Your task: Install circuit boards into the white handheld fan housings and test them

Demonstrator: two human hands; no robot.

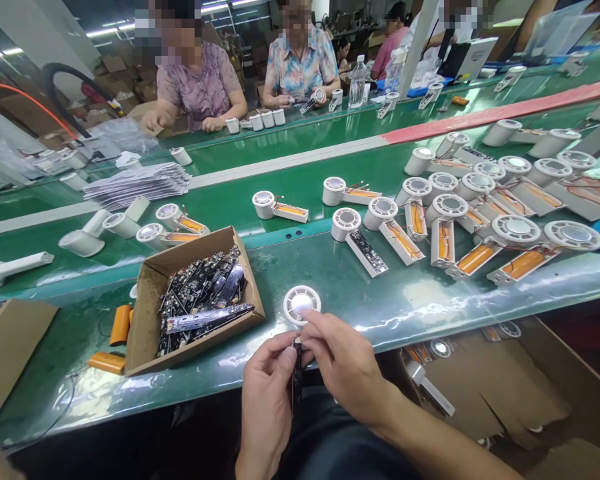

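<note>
While one dark circuit board (297, 377) is clamped upright in the left hand (267, 393), one round white housing (301, 305) is pinched at its rim by the right hand (343, 363), its grip closed, above the green worktop (360, 300). Many circuit boards (205, 300) are heaped in one cardboard box (153, 293), with two orange batteries (121, 325) beside it.

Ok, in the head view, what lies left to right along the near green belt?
Orange cylindrical batteries, cardboard box of circuit boards, left hand, right hand, white housing with orange battery.
</note>
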